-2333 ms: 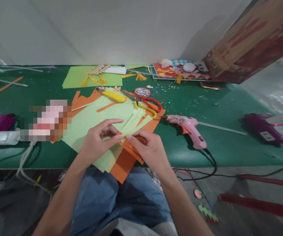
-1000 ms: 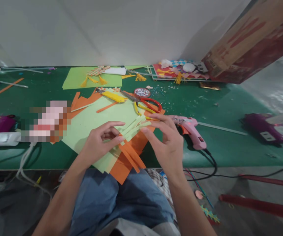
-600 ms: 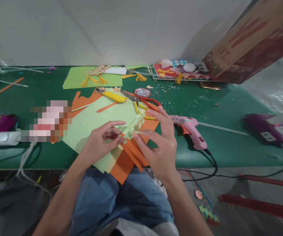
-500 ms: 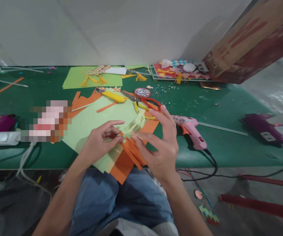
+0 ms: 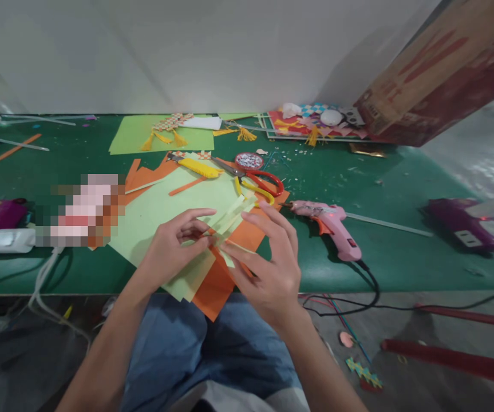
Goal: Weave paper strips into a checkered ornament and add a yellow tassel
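Observation:
Pale green paper strips [image 5: 234, 210], crossed with orange ones, are held between my two hands above the sheets. My left hand [image 5: 173, 246] pinches the crossing of the strips between thumb and forefinger. On the other side, my right hand [image 5: 268, 263] has its thumb and forefinger closed on the strips, its other fingers raised and bent. The orange strips are mostly hidden behind my right fingers. Beneath lie a light green paper sheet [image 5: 143, 229] and an orange sheet [image 5: 214, 292], which overhangs the table edge.
Scissors [image 5: 268, 183] and a yellow utility knife [image 5: 199, 167] lie beyond my hands, beside a round dish of small bits [image 5: 249, 161]. A pink glue gun [image 5: 328, 220] rests to the right, its cord dropping off the green table [image 5: 392, 252]. Purple sockets [image 5: 478, 223] stand at the right.
My right hand has moved left and slightly down, nearer my left hand. The orange strips that fanned out below are now largely covered, and a green strip end shows there. My left hand has barely moved.

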### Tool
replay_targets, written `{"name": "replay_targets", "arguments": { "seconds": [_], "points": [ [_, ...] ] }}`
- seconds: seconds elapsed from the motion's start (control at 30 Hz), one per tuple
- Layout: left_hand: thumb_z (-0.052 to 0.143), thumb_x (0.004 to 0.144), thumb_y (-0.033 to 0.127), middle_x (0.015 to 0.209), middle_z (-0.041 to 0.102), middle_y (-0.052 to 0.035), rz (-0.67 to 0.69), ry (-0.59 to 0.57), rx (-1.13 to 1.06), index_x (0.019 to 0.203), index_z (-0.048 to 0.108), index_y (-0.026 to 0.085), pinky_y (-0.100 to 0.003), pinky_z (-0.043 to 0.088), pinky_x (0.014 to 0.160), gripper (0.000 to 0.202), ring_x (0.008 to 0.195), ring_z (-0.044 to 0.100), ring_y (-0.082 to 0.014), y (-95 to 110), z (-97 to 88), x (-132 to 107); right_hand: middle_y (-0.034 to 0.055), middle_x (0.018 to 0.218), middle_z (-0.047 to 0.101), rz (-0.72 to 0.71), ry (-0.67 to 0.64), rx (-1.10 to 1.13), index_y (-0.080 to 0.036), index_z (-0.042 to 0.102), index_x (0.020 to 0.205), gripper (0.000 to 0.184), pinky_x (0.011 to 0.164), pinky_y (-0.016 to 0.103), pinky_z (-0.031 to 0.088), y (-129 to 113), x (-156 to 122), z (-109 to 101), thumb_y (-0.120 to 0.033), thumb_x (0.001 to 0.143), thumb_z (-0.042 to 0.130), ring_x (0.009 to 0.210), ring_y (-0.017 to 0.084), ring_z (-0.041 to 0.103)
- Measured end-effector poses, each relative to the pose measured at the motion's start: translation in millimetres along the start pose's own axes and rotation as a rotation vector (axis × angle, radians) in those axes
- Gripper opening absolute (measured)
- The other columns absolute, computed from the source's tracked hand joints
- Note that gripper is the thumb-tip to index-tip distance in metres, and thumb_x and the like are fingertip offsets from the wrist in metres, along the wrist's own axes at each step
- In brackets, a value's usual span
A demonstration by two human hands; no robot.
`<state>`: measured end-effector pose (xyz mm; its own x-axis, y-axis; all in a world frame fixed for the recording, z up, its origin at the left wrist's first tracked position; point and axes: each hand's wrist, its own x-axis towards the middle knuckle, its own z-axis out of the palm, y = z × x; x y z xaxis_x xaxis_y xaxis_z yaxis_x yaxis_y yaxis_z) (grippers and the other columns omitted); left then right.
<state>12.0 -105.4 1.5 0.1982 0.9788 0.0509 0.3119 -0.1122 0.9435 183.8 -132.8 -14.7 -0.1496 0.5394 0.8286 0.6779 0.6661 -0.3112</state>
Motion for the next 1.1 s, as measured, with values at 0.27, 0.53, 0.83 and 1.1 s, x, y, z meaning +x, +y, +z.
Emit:
{"name": "replay_targets", "arguments": {
  "seconds": [0.27, 0.53, 0.83, 1.1],
  "points": [
    [0.067, 0.074, 0.028, 0.079, 0.067, -0.0004, 0.025, -0.031, -0.005, 0.098, 0.059, 0.02, -0.026, 0.052, 0.075, 0.026, 0.074, 0.065, -0.0139, -2, -0.2, 0, 0.0031, 0.082, 0.065, 0.072, 0.004, 0.094, -0.024, 0.069, 0.081, 0.014, 0.096, 0.052, 0.047, 4, -2, 4, -0.013, 0.08, 0.06, 0.112, 0.025, 0.058],
    [0.063, 0.08, 0.028, 0.079, 0.063, 0.0014, 0.113, -0.116, -0.04, 0.098, 0.057, 0.023, -0.024, 0.051, 0.074, 0.02, 0.074, 0.063, -0.0126, -4, 0.9, 0, 0.0034, 0.079, 0.07, 0.16, 0.001, 0.186, -0.021, 0.068, 0.088, 0.015, 0.085, 0.044, 0.051, 4, -3, 8, -0.012, 0.082, 0.058, 0.087, 0.02, 0.063],
    [0.063, 0.081, 0.033, 0.083, 0.066, -0.0014, 0.133, -0.139, 0.032, 0.094, 0.061, 0.02, -0.025, 0.053, 0.074, 0.018, 0.077, 0.063, -0.0136, -4, 2.4, -1, 0.0022, 0.078, 0.07, 0.239, -0.076, 0.303, -0.021, 0.066, 0.085, 0.022, 0.081, 0.038, 0.053, 3, -2, 12, -0.007, 0.083, 0.05, 0.081, 0.016, 0.063],
    [0.066, 0.078, 0.028, 0.116, 0.056, -0.0073, 0.267, -0.071, 0.128, 0.101, 0.06, 0.024, -0.028, 0.054, 0.077, 0.024, 0.108, 0.056, -0.0199, -5, 2.0, 1, 0.0062, 0.088, 0.069, 0.308, -0.15, 0.345, -0.019, 0.065, 0.087, 0.029, 0.074, 0.031, 0.054, 4, -1, 11, -0.002, 0.082, 0.042, 0.086, 0.015, 0.063]
  ]
}}
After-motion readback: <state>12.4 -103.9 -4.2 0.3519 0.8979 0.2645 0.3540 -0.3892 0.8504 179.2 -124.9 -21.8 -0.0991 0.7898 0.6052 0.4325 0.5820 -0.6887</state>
